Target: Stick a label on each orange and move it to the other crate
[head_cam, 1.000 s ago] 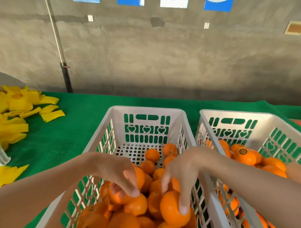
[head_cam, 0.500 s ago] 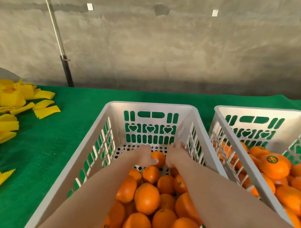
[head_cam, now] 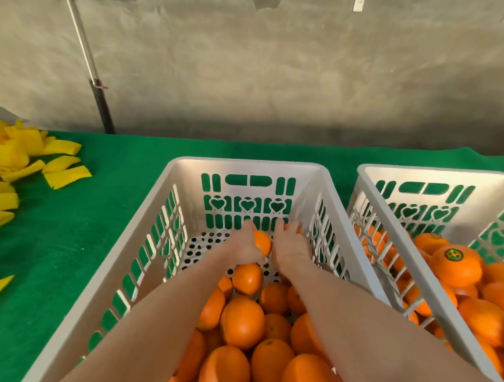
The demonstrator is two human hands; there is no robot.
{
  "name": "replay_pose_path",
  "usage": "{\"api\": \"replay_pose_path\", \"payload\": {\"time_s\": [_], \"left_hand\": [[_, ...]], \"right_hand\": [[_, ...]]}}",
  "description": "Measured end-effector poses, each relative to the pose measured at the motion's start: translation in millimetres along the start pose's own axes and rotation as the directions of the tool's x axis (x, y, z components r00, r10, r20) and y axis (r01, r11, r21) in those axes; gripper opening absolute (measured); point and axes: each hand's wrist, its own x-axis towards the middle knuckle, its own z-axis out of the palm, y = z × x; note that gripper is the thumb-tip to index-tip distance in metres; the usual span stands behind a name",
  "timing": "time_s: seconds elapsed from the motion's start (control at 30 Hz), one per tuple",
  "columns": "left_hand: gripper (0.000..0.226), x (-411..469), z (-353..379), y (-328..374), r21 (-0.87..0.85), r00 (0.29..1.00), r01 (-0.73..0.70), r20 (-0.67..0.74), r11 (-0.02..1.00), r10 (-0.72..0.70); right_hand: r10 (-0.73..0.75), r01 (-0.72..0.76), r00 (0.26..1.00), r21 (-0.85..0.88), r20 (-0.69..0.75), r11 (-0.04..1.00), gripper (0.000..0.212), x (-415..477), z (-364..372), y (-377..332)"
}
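Two white crates stand side by side on green cloth. The left crate (head_cam: pixel 244 162) holds a heap of unlabelled oranges (head_cam: pixel 242 321) in its near half, and its perforated floor shows at the far end. My left hand (head_cam: pixel 241 249) reaches to that far end and grips an orange (head_cam: pixel 262 242). Beside it my right hand (head_cam: pixel 290 246) curls over another orange (head_cam: pixel 300 232), of which only a sliver shows. The right crate (head_cam: pixel 416 170) holds oranges too, one with a round label (head_cam: pixel 453 254) on top.
Yellow paper strips (head_cam: pixel 64 176) lie scattered on the green cloth (head_cam: pixel 61 254) at the far left. A metal pole (head_cam: pixel 98 90) stands against the grey concrete wall behind the table. The crates nearly touch.
Both hands have moved from the near heap to the crate's far end. The left hand has closed round an orange there. The view has tilted down.
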Motion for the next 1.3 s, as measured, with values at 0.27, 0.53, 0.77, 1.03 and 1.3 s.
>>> {"api": "replay_pose_path", "payload": {"time_s": [0.27, 0.53, 0.77, 1.03, 1.3], "left_hand": [[0.083, -25.4, 12.7, -4.2, 0.051, 0.982, -0.135, -0.124, 0.99, 0.14], [0.06, -74.6, -32.9, 16.6, -0.053, 0.96, -0.178, -0.228, 0.983, 0.161], [0.061, -177.9, -81.2, -4.9, -0.122, 0.945, 0.271, 0.224, 0.955, -0.24], [0.046, -217.1, -52.2, -7.1, 0.359, 0.97, 0.057, 0.199, 0.931, -0.137], [0.054, -219.8, -48.1, -7.6, 0.459, 0.98, 0.021, 0.168, 0.888, -0.11]], "right_hand": [[-0.173, 0.211, 0.959, 0.155, -0.225, 0.965, 0.066, -30.5, -101.2, 2.3], [-0.512, 0.36, 0.847, 0.553, 0.144, 0.751, 0.064, -110.4, -115.0, 16.3], [-0.561, 0.313, 0.806, 0.67, 0.187, 0.673, 0.061, -158.9, -90.0, 2.7], [-0.422, 0.12, 0.871, 0.725, 0.251, 0.678, 0.052, -175.3, -78.9, 1.0], [-0.341, -0.222, 0.865, 0.89, 0.369, 0.399, 0.05, -179.3, -82.3, 16.5]]}}
